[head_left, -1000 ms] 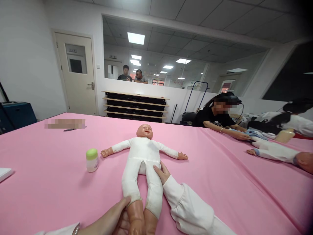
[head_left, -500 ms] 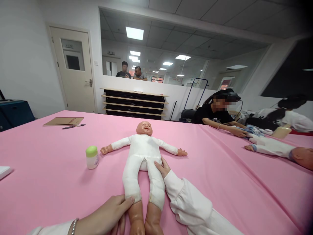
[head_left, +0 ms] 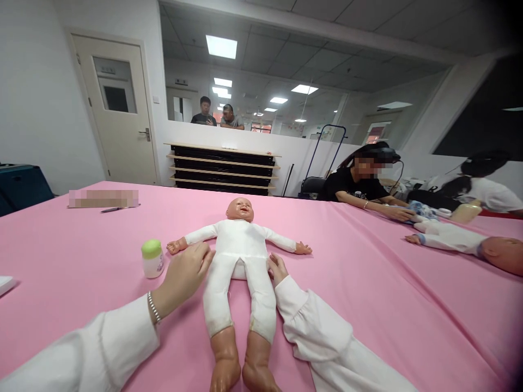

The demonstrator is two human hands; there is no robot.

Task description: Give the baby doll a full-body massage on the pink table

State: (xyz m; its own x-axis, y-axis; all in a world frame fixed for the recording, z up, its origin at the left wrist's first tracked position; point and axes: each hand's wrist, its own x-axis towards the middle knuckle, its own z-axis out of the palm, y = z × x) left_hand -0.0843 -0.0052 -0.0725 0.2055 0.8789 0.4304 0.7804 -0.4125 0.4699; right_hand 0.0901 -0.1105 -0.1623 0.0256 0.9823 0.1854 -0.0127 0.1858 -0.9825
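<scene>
A baby doll [head_left: 241, 238] in a white cloth body lies on its back, arms spread, its feet towards me. My left hand [head_left: 186, 280] is beside the doll's waist on the left, fingers loosely bent and partly hidden, holding nothing visible. On the other side, my right hand [head_left: 278, 269] rests against the doll's hip, its fingers slightly apart and not wrapped around it. A small jar with a green lid [head_left: 152, 258] stands just left of my left hand.
A pink cloth [head_left: 351, 305] covers the table. A notebook [head_left: 102, 199] and a pen [head_left: 118, 208] lie at the far left, a white object [head_left: 6, 285] at the left edge. At right, a co-worker [head_left: 359, 182] handles patterned cloth near another doll [head_left: 457, 242].
My left hand has let go of the doll's lower leg and moved up beside its waist. My right hand has shifted slightly from the upper thigh to the outer hip.
</scene>
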